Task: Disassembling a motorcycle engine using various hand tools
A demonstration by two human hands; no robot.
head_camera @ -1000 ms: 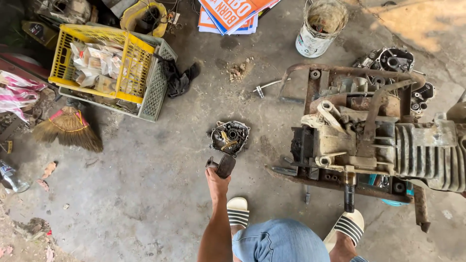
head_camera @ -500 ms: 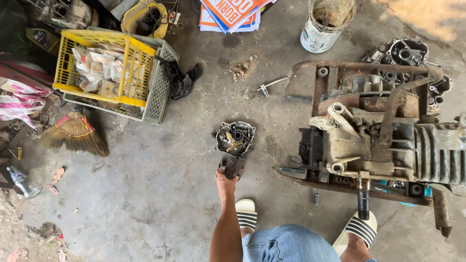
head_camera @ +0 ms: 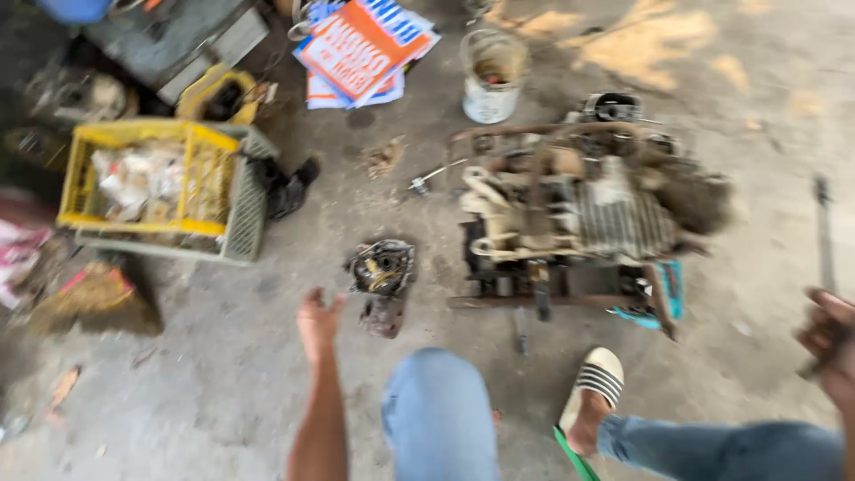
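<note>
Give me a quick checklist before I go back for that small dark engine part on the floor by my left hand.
1. Left hand free: ok, open and empty.
2. Small dark metal engine part within reach: ok, on the concrete just right of the hand, apart from it.
3. Right hand free: cannot tell, blurred at the frame edge.
4. Large grey finned engine block steady: cannot tell, picture is blurred.
5. Footing: ok, striped sandal planted on the floor.

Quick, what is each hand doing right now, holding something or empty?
Left hand: open and empty, fingers spread, just left of the small engine part on the floor.
Right hand: curled at the frame edge; too blurred to tell if it holds anything.
</note>
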